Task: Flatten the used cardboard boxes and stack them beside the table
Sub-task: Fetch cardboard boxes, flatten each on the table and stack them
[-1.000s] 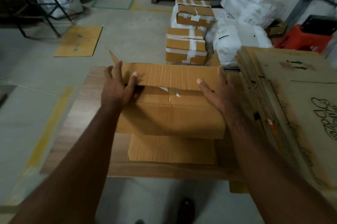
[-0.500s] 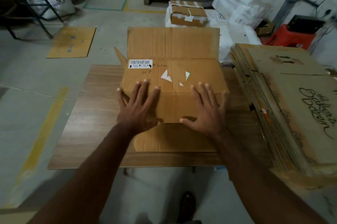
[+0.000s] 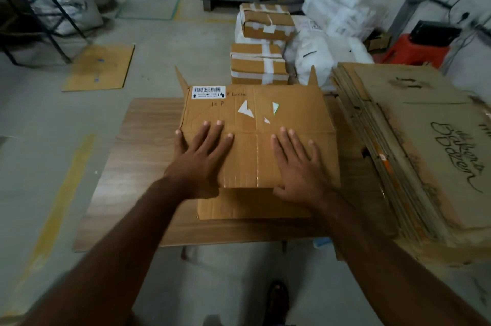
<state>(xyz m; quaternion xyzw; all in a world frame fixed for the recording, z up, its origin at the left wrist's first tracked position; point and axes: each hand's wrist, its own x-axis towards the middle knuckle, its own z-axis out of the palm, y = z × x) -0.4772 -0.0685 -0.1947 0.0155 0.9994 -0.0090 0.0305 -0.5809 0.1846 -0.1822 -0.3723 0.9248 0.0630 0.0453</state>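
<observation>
Flattened brown box [image 3: 255, 126] on table [image 3: 138, 145]

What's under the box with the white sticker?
A wooden table is under the cardboard box. Both hands press on top, so whatever lies between box and table stays hidden.

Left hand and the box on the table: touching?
Touching. The head view shows the left hand lying flat on the cardboard box, fingers spread on its top panel, no gap visible.

your wooden table [image 3: 138, 155] carries the flattened cardboard box [image 3: 265, 118] at its middle, and a tall stack of flattened cartons [image 3: 414, 145] rests at its right edge.
</observation>
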